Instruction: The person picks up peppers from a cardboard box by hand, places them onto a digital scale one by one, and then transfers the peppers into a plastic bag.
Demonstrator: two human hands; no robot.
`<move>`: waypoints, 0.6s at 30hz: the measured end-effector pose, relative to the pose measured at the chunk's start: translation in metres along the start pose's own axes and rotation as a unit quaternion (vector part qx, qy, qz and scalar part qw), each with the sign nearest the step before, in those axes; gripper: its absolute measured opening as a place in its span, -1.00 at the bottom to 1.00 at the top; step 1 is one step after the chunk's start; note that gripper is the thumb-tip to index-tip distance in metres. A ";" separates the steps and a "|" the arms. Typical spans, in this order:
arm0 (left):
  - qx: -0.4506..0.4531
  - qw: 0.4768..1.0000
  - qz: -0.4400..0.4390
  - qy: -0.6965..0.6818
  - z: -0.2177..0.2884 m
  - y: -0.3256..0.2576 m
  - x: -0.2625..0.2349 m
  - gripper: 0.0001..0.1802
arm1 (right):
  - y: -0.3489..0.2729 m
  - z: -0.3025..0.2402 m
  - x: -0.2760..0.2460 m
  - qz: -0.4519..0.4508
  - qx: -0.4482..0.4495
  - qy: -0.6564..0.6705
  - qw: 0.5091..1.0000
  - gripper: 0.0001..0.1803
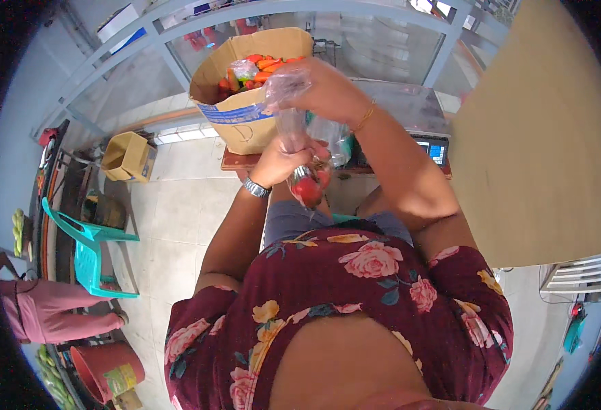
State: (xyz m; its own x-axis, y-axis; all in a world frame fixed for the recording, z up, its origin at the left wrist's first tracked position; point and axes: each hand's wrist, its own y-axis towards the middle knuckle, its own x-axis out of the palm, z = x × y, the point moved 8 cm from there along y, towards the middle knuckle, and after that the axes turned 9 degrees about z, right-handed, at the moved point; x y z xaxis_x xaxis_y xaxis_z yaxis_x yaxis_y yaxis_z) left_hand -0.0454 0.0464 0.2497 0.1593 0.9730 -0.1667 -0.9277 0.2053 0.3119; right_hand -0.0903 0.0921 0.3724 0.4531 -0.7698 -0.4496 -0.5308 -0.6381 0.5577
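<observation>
- Pale tiled floor spreads below a low wooden bench set against glass-paned shopfront frames.
- On the bench stands an open brown cardboard box heaped with orange-red peppers; a grey digital weighing scale sits just beside it.
- Left hand, a metal wristwatch on its wrist, is closed round the neck of a clear plastic bag of red produce, which hangs above the lap.
- Right hand is clenched on the bag's stretched upper end, near the box.
- A turquoise plastic chair and a person in pink are well apart at left.
</observation>
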 end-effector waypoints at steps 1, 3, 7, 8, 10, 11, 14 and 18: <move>0.000 1.000 0.001 0.001 -0.001 -0.001 0.003 -0.78 | 0.000 0.000 -0.008 0.025 0.003 -0.008 1.000 -0.70; -0.058 0.993 0.038 -0.092 -0.010 -0.003 0.006 -0.77 | 0.000 -0.006 -0.018 0.050 0.005 -0.014 0.999 -0.69; -0.074 0.996 -0.050 -0.009 -0.017 -0.007 0.016 -0.79 | -0.003 -0.003 -0.031 0.066 0.119 0.108 0.985 -0.72; -0.066 0.995 -0.081 0.000 -0.021 -0.009 0.018 -0.81 | -0.004 -0.001 -0.035 0.075 0.140 0.116 0.980 -0.74; -0.058 0.992 -0.113 0.010 -0.020 -0.012 0.024 -0.82 | -0.004 0.001 -0.043 0.085 0.135 0.125 0.979 -0.76; -0.026 0.996 -0.072 0.036 -0.010 -0.012 0.020 -0.81 | -0.004 0.005 -0.048 0.095 0.131 0.134 0.978 -0.78; -0.023 0.999 -0.023 0.042 -0.002 -0.013 0.011 -0.73 | 0.001 0.024 -0.077 0.143 0.101 0.138 0.975 -0.74; -0.054 0.998 -0.005 0.028 0.021 -0.017 0.006 -0.64 | -0.026 0.025 -0.118 0.256 0.051 0.343 0.902 -0.59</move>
State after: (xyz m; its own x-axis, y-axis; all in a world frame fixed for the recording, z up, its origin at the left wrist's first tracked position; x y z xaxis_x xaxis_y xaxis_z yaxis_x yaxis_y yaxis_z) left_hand -0.0217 0.0514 0.2630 0.1516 0.9629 -0.2231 -0.9575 0.1991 0.2088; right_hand -0.1479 0.1993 0.3938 0.4477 -0.7967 0.4059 -0.8434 -0.2254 0.4878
